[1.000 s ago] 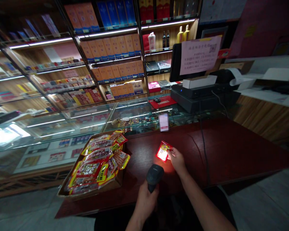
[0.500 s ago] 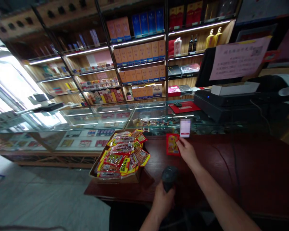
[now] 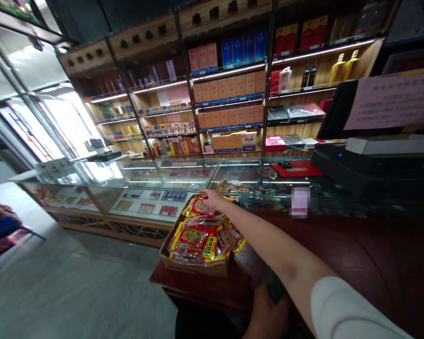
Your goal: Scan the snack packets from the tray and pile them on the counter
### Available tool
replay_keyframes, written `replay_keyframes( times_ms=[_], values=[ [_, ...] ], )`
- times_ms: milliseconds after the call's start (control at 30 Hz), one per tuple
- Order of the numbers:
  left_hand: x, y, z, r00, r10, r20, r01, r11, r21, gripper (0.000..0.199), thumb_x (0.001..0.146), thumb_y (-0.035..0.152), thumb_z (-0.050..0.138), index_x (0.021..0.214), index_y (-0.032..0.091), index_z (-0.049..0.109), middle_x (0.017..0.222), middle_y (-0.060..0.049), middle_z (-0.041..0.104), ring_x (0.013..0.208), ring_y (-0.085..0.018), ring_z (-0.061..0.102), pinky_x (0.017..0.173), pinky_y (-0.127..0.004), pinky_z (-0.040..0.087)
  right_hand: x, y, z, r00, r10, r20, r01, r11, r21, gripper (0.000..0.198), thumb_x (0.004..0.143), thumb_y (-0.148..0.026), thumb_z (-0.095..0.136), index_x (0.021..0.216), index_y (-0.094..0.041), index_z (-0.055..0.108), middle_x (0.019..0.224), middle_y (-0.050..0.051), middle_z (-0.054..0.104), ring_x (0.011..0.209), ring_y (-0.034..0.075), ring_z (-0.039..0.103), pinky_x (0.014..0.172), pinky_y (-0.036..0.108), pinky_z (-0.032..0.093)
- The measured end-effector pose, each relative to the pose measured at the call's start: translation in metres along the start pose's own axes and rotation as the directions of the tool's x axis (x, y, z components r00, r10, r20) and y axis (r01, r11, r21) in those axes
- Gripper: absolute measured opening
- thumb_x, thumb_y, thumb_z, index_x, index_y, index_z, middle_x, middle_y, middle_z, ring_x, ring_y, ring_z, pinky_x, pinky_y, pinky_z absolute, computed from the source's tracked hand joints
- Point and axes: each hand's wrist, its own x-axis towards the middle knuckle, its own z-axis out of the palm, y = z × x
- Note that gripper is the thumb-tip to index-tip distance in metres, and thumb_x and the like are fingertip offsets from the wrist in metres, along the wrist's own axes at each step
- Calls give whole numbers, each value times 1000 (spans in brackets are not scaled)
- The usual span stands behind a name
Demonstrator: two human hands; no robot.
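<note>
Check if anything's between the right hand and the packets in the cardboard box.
Nothing visible. The right hand is at the open cardboard box's far end, fingers at a red packet; whether they grip it is unclear.

Has strip-lit wooden shelves (image 3: 229,71) behind glass counter (image 3: 155,182), grey floor (image 3: 102,278) in front of it, bright windows (image 3: 70,117) beyond its left end, blue chair (image 3: 2,231) near that end, dark-red desk (image 3: 339,249) along its near side.

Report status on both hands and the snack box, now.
Right hand at far end of the box, on a red-edged packet, grip unclear. Left hand low, too dark to read. Box heaped with packets; right forearm hides part.
</note>
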Motion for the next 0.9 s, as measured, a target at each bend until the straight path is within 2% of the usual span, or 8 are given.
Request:
replay_keyframes(
  times_ms=[133, 233, 367, 500, 633, 767, 833, 900],
  values=[
    [4, -4, -2, 998, -15, -55, 18, 999, 52, 49, 71, 43, 83, 106, 12, 69, 59, -1, 63, 47, -13, 56, 50, -24, 48, -12, -4, -1, 997, -16, -76, 15, 1000, -4, 25, 95, -32, 69, 116, -18, 69, 121, 7, 72, 107, 22, 70, 96, 48, 57],
    [8, -12, -6, 998, -24, -60, 28, 997, 71, 51, 72, 49, 81, 104, 12, 66, 55, 1, 60, 39, -10, 50, 41, -21, 41, -60, -2, -28, 971, -74, -226, 79, 997, 13, 27, 94, -29, 70, 119, -19, 68, 127, 7, 70, 117, 25, 66, 103, 51, 53],
    [11, -14, -11, 997, 23, -73, -12, 991, 137, 55, 73, 55, 78, 105, 13, 62, 55, 5, 57, 37, -9, 46, 38, -20, 38, -184, 28, -63, 873, -114, -475, 149, 988, 38, 26, 93, -19, 58, 115, -25, 70, 129, 6, 70, 122, 22, 63, 108, 43, 49],
    [7, 1, -16, 999, 24, 27, -27, 996, 84, 62, 71, 56, 79, 111, 14, 61, 64, 3, 63, 47, -12, 55, 47, -24, 46, -319, 81, -56, 729, 87, -679, 4, 991, 132, 24, 92, -25, 51, 108, -22, 68, 113, 11, 72, 104, 23, 69, 95, 44, 57],
    [-10, 17, -11, 984, -43, 174, 55, 996, -66, 59, 75, 56, 76, 115, 13, 64, 98, -11, 76, 85, -24, 73, 85, -38, 56, -394, 109, -16, 773, 232, -591, -67, 955, 288, 46, 87, -30, 64, 132, -21, 62, 135, 15, 68, 118, 26, 70, 93, 40, 62],
    [-40, 22, 8, 950, 13, 311, -23, 999, 27, 69, 84, 45, 69, 145, 17, 53, 144, -14, 61, 135, -34, 55, 121, -51, 33, -418, 107, 11, 820, 259, -510, -38, 914, 403, 63, 82, -31, 70, 143, -24, 56, 139, 12, 69, 123, 26, 69, 103, 42, 56],
    [-53, 24, 18, 918, 58, 393, -135, 976, 170, 73, 84, 35, 67, 153, 20, 47, 161, -11, 45, 151, -34, 35, 128, -51, 18, -424, 104, 18, 780, 291, -555, -32, 903, 429, 54, 78, -33, 75, 130, -24, 67, 129, 11, 75, 121, 29, 69, 107, 46, 52],
    [-63, 27, 24, 879, 89, 469, -255, 918, 304, 77, 83, 27, 63, 157, 24, 43, 171, -4, 24, 159, -30, 13, 130, -49, 6, -430, 101, 21, 695, 334, -637, -12, 891, 454, 41, 73, -34, 77, 112, -24, 74, 117, 10, 78, 115, 30, 70, 104, 46, 53]
  ],
)
